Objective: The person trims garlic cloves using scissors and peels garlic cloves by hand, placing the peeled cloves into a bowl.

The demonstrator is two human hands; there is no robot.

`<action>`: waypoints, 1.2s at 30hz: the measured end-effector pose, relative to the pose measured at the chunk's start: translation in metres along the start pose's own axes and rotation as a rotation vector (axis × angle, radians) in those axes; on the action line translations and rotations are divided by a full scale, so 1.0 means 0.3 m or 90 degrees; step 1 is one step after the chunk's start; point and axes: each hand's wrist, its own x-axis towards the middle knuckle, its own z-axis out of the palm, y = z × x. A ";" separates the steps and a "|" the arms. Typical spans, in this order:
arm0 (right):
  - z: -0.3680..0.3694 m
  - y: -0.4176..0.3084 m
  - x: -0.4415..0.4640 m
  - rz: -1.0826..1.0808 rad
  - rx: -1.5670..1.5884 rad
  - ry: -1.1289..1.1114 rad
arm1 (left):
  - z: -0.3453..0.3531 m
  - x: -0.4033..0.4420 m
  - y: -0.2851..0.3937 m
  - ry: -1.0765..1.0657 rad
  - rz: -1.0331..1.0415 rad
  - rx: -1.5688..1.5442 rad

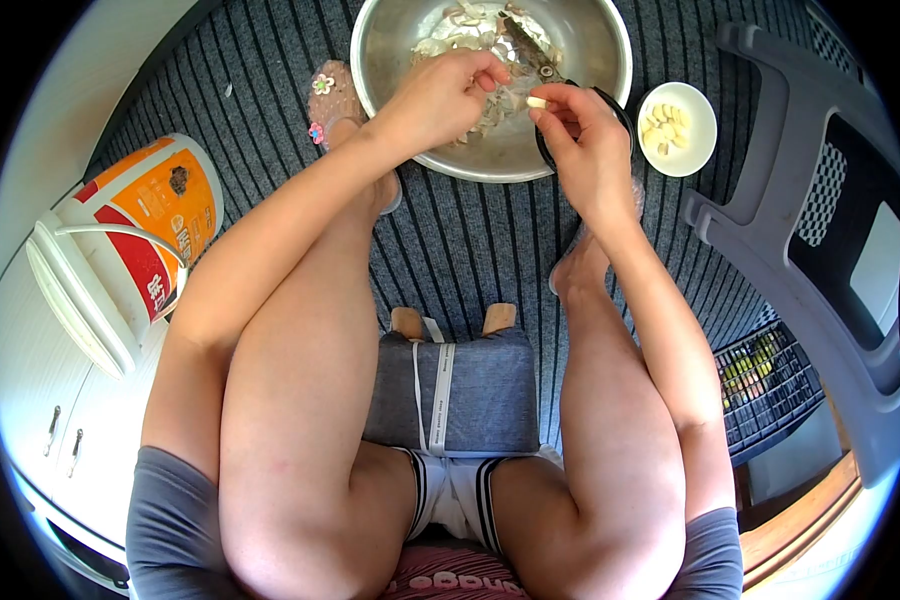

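A peeled garlic clove (537, 102) is pinched between the thumb and forefinger of my right hand (588, 140), over the near right part of the steel basin (370, 60). Black-handled scissors (545, 72) point into the basin; their handles are partly hidden behind my right hand, and I cannot tell whether its other fingers hold them. My left hand (448, 95) hovers above the basin with its fingers curled together; whatever they hold, if anything, is not clear. Garlic skins (490, 125) lie in the basin. To the right, a white bowl (706, 135) contains several peeled cloves (667, 128).
On the left, a lidded orange-and-red bucket (155, 215) stands by white cabinets (30, 400). A grey plastic chair or stool (760, 190) is on the right, near a black crate (765, 385). A grey padded stool (490, 400) sits between my legs on the striped mat (460, 240).
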 end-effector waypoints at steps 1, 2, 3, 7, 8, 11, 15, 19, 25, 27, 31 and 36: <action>-0.002 -0.008 0.000 -0.010 -0.012 0.002 | 0.001 -0.001 0.007 -0.012 -0.008 -0.010; -0.004 -0.013 0.001 -0.021 -0.024 0.004 | 0.002 -0.002 0.013 -0.025 -0.016 -0.019; -0.006 -0.016 0.001 -0.030 -0.034 0.007 | -0.001 -0.003 0.025 -0.026 -0.024 -0.009; -0.012 -0.018 0.003 -0.056 -0.060 0.020 | -0.005 0.000 0.042 -0.069 -0.042 -0.137; -0.013 -0.018 0.004 -0.060 -0.061 0.023 | -0.003 0.000 0.040 -0.088 -0.043 -0.212; -0.012 -0.021 0.003 -0.046 -0.055 0.006 | 0.016 -0.008 0.052 -0.136 -0.093 -0.320; -0.023 0.004 0.002 -0.149 -0.215 0.031 | -0.001 0.004 0.029 -0.143 -0.161 -0.410; -0.055 0.042 -0.010 -0.147 -0.566 -0.039 | -0.032 0.004 0.022 -0.105 -0.265 -0.525; -0.040 0.079 0.001 -0.074 -0.550 -0.046 | -0.031 0.012 -0.026 -0.065 -0.341 -0.673; -0.082 0.048 0.008 0.031 -0.457 -0.057 | -0.036 0.018 -0.044 -0.043 -0.350 -0.708; -0.162 -0.007 0.002 0.266 -0.145 -0.094 | -0.036 0.022 -0.063 0.026 -0.348 -0.746; -0.132 -0.043 -0.052 0.235 -0.273 -0.218 | -0.034 0.028 -0.047 0.069 -0.343 -0.772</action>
